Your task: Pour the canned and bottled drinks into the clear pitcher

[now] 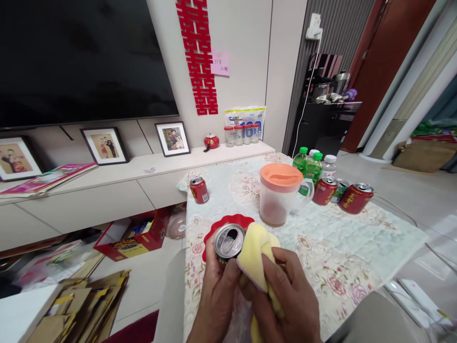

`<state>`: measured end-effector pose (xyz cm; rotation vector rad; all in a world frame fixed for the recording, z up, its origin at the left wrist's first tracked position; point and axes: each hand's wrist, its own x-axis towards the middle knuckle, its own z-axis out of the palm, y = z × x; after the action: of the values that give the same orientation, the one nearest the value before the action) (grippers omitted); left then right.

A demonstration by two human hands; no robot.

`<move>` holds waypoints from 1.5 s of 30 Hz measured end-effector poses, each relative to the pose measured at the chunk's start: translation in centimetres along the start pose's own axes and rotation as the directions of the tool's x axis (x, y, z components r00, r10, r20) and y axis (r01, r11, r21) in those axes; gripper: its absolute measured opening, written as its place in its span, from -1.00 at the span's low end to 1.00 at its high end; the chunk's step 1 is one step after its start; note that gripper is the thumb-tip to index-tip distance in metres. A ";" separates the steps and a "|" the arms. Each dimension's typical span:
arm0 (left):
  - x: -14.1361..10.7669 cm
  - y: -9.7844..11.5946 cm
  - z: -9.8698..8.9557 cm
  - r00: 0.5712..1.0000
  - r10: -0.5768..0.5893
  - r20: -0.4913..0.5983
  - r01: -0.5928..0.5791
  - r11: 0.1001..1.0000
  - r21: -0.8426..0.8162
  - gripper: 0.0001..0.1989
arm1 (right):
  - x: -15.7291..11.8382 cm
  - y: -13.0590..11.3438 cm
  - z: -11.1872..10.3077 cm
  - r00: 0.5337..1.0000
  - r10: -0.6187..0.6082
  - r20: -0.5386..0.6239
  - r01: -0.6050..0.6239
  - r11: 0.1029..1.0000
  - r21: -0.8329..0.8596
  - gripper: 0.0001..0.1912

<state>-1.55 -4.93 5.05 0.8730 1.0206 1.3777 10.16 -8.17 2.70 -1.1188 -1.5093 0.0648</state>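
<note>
My left hand (217,293) is wrapped round an opened drink can (228,242), its silver top facing up with a few wet drops on it. A yellow cloth (256,252) is bunched in my right hand (291,290), its edge against the right side of the can. Under and behind the can shows the scalloped rim of a red plate (233,219); the rest of the plate is hidden. A translucent pitcher (274,202) with an orange lid stands just beyond the cloth.
On the floral tablecloth (335,252) a red can (199,190) stands far left. At the right are more cans (356,198) and several bottles (313,166). Behind, a white cabinet (143,174) holds framed photos (173,138) and jars (238,135). Flattened cardboard (85,305) lies lower left.
</note>
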 end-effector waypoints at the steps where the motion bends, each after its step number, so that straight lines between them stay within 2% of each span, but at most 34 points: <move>1: 0.1 -0.2 -0.2 1.000 0.020 0.006 -0.020 1.000 -0.005 -0.24 | 0.2 0.3 -0.1 1.000 -0.006 0.022 0.006 1.000 -0.004 -0.55; 4: 0.3 -0.9 -0.9 0.995 0.094 0.042 -0.092 0.995 -0.049 -0.24 | 1.1 1.0 -0.5 0.996 -0.018 0.090 0.018 1.000 0.003 -0.58; 8: 0.4 -1.1 -1.0 0.991 0.106 0.081 -0.094 0.987 -0.130 -0.18 | 2.4 1.4 -1.0 0.989 0.017 0.148 -0.014 1.000 -0.017 -0.81; 13: 0.0 -0.9 -0.4 0.993 0.113 0.030 -0.106 0.979 -0.172 -0.11 | 2.7 1.6 -1.3 0.978 0.068 0.197 -0.059 0.997 -0.049 -0.84; 17: 0.1 -1.3 -0.6 0.981 0.187 -0.055 -0.191 0.978 -0.087 -0.15 | 2.2 1.3 -1.3 0.977 0.077 0.198 -0.059 0.994 -0.093 -0.79; 20: 0.3 -1.3 -0.9 0.968 0.224 -0.110 -0.224 0.974 0.009 -0.19 | 2.0 0.8 -1.2 0.974 0.053 0.218 -0.030 0.994 -0.106 -0.84; 24: 0.4 -0.7 -0.8 0.975 0.203 -0.088 -0.198 0.978 0.059 -0.19 | 2.2 -0.2 -1.7 0.963 0.032 0.267 -0.020 0.999 -0.048 -0.92; 29: 0.5 -0.6 -0.8 0.987 0.123 -0.107 -0.115 0.990 0.077 -0.22 | 3.5 -1.2 -3.8 0.945 0.026 0.327 -0.051 0.996 0.069 -0.90; 31: 0.8 -1.0 -0.9 0.987 0.117 -0.111 -0.110 0.992 0.063 -0.21 | 4.0 -0.9 -4.7 0.955 0.021 0.296 -0.038 0.998 0.050 -0.88; 34: 1.1 -1.4 -0.9 0.987 0.106 -0.124 -0.105 0.994 0.012 -0.20 | 4.1 0.7 -5.5 0.982 0.027 0.189 -0.010 0.996 -0.092 -0.85; 36: 1.1 -1.4 -0.7 0.988 0.075 -0.138 -0.079 0.997 -0.024 -0.23 | 3.8 2.6 -5.5 0.991 0.064 0.116 -0.038 0.976 -0.214 -0.80; 38: 1.0 -1.2 -0.4 0.986 0.053 -0.157 -0.061 0.997 -0.047 -0.26 | 3.4 4.7 -5.1 0.987 0.149 0.068 -0.119 0.938 -0.327 -0.69; 40: 0.9 -1.2 -0.2 0.986 0.042 -0.160 -0.053 0.996 -0.068 -0.26 | 3.1 6.5 -4.6 0.956 0.271 0.116 -0.197 0.880 -0.432 -0.58; 41: 0.9 -1.2 -0.1 0.987 0.036 -0.157 -0.049 0.996 -0.078 -0.25 | 3.1 7.1 -4.3 0.923 0.340 0.179 -0.219 0.848 -0.483 -0.55; 44: 1.0 -1.3 -0.1 0.989 0.028 -0.143 -0.042 0.994 -0.098 -0.20 | 3.0 8.1 -3.7 0.799 0.469 0.375 -0.188 0.788 -0.586 -0.53; 45: 1.1 -1.4 -0.1 0.990 0.033 -0.139 -0.047 0.994 -0.098 -0.19 | 3.0 8.1 -3.6 0.781 0.473 0.408 -0.165 0.786 -0.595 -0.53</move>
<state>-1.21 -3.87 3.70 0.7345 1.0327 1.5270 18.24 -3.76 1.11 -1.9498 -1.8677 0.2374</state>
